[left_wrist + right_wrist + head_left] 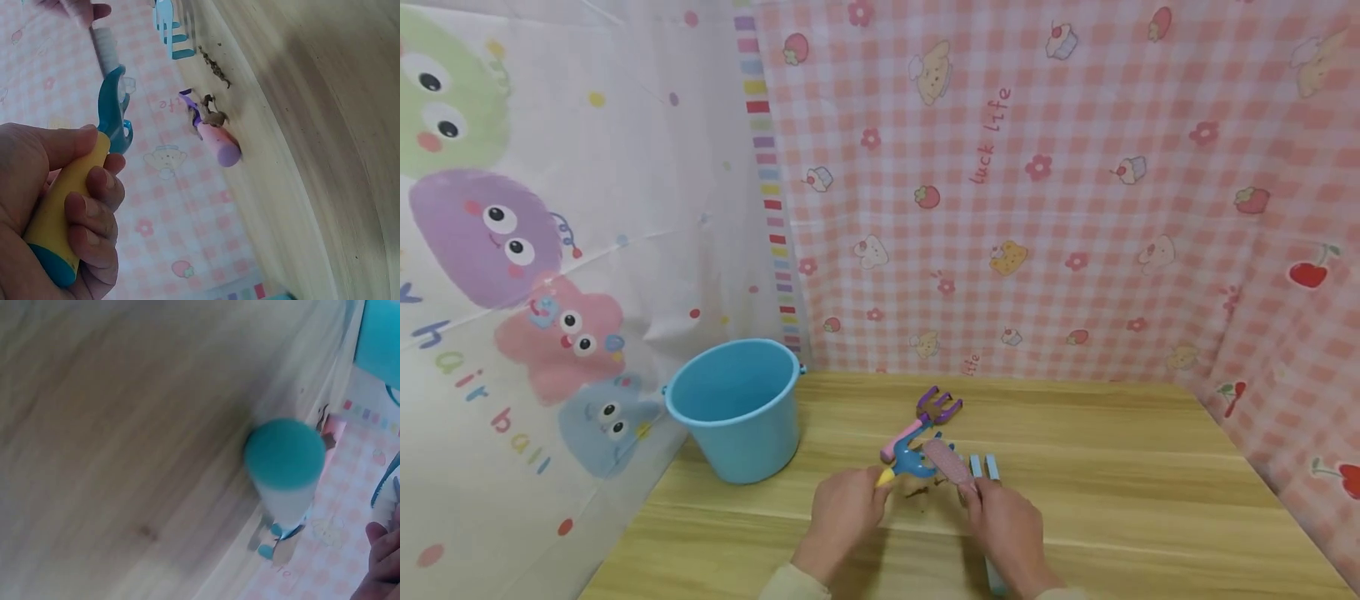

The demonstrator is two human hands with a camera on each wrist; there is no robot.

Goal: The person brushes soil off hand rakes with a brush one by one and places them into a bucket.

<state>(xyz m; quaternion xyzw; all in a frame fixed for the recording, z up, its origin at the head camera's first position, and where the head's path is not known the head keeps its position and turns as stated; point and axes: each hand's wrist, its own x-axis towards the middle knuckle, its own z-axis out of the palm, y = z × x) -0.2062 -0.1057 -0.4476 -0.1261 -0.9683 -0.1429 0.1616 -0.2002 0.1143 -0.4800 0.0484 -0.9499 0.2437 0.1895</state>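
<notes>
My left hand [847,506] grips the yellow handle [65,203] of a small hand rake, its fingers wrapped round it and the thumb along the top. The rake's blue curved head [912,460] points up and toward the right. My right hand [1009,521] holds a brush [950,462] with a pinkish back and white bristles [107,49]. In the left wrist view the bristles meet the tip of the blue head. Most of the right hand is outside the right wrist view, with only some fingers [384,562] at its edge.
A purple hand fork [938,406] with a pink handle lies behind the hands, brown clumps on it. Beneath my right hand lies a light-blue fork [992,467] with a teal-ended handle [284,453]. Brown crumbs [214,67] are on the table. A blue bucket [756,454] stands left.
</notes>
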